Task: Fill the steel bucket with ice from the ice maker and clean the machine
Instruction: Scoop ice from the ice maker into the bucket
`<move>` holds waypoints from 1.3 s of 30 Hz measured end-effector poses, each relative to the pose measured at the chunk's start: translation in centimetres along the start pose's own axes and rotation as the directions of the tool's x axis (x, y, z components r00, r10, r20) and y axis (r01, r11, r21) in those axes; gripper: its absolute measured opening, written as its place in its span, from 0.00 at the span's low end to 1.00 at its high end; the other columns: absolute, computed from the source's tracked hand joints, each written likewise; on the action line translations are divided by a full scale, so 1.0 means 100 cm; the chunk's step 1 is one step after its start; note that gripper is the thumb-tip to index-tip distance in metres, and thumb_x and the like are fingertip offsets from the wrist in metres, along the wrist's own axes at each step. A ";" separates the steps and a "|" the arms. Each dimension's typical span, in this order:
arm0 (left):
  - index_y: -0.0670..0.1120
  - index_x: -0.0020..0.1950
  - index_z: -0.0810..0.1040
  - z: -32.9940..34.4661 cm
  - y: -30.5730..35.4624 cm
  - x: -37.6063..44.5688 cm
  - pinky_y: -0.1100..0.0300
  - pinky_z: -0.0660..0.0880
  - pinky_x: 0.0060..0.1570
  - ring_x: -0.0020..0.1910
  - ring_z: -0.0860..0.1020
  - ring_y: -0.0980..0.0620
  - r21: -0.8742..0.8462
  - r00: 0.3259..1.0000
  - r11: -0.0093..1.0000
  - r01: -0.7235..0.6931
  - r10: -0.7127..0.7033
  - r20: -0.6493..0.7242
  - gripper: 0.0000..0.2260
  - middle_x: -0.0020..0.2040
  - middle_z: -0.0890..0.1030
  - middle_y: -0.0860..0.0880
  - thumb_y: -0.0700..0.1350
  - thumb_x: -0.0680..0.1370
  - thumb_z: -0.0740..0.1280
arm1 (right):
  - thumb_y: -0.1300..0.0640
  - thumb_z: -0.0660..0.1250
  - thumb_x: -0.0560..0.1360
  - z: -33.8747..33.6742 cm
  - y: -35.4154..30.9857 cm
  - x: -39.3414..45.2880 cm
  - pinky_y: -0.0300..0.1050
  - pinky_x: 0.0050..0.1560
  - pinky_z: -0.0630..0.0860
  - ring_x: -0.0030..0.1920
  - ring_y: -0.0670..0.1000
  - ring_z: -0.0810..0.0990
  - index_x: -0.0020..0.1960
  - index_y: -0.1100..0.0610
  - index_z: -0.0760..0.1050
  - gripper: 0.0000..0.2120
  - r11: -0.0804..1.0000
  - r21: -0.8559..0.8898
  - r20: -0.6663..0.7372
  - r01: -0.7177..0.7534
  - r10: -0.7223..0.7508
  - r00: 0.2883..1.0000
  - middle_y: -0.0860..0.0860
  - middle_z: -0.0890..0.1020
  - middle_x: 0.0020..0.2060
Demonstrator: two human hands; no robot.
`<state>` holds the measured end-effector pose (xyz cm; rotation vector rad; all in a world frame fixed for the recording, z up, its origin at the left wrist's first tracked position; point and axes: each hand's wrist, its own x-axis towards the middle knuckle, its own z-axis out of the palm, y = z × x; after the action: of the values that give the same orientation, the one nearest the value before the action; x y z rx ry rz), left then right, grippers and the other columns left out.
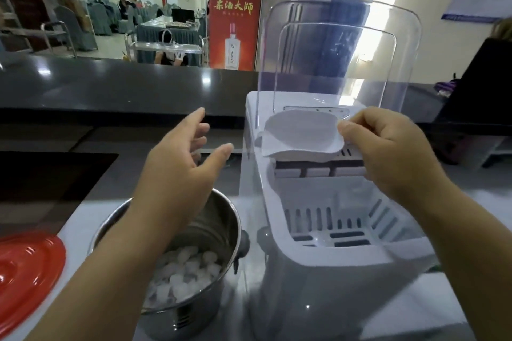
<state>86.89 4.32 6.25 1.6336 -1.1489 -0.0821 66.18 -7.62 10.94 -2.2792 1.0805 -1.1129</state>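
Observation:
The white ice maker (318, 266) stands on the counter at the right, its clear lid (338, 58) raised upright. Its slotted white basket (332, 219) shows almost no ice. My right hand (388, 152) pinches the edge of a white ice scoop (302, 135) held over the back of the machine. The steel bucket (194, 271) sits left of the machine and holds ice cubes (182, 271) in its lower part. My left hand (182, 163) hovers above the bucket with fingers spread, touching nothing.
A red lid (25, 266) lies at the lower left on the white counter (91, 219). A dark raised bar top (110, 86) runs across behind. Beyond it stand a red banner (235, 16), a metal trolley and covered chairs.

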 end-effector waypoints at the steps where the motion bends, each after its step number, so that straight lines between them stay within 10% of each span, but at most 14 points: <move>1: 0.53 0.75 0.60 0.006 0.005 0.002 0.65 0.70 0.57 0.63 0.72 0.58 -0.022 1.000 1.000 -0.004 0.005 0.017 0.30 0.67 0.73 0.55 0.50 0.75 0.68 | 0.53 0.62 0.78 -0.005 0.003 -0.001 0.35 0.32 0.67 0.30 0.45 0.71 0.35 0.55 0.72 0.13 0.998 -0.052 -0.022 0.023 -0.024 0.999 0.48 0.74 0.29; 13: 0.56 0.78 0.48 0.064 0.032 0.014 0.48 0.70 0.65 0.70 0.67 0.54 -0.096 0.992 0.995 -0.019 0.031 0.123 0.36 0.74 0.65 0.52 0.52 0.76 0.67 | 0.43 0.61 0.71 -0.036 0.038 0.001 0.44 0.35 0.73 0.34 0.43 0.72 0.37 0.51 0.74 0.12 0.857 -0.390 0.299 0.338 -0.230 0.926 0.42 0.74 0.31; 39: 0.54 0.77 0.40 0.079 0.038 0.009 0.61 0.60 0.65 0.63 0.57 0.69 0.048 0.994 0.998 0.028 -0.033 0.106 0.41 0.72 0.61 0.55 0.46 0.77 0.67 | 0.44 0.63 0.76 -0.009 0.023 0.032 0.43 0.50 0.71 0.50 0.45 0.66 0.50 0.47 0.77 0.08 0.691 -0.357 0.780 0.629 -0.150 0.607 0.40 0.76 0.47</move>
<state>80.50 -1.70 6.38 1.7051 -1.2153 -0.1656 65.63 -11.57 11.65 -3.1680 0.6070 0.1678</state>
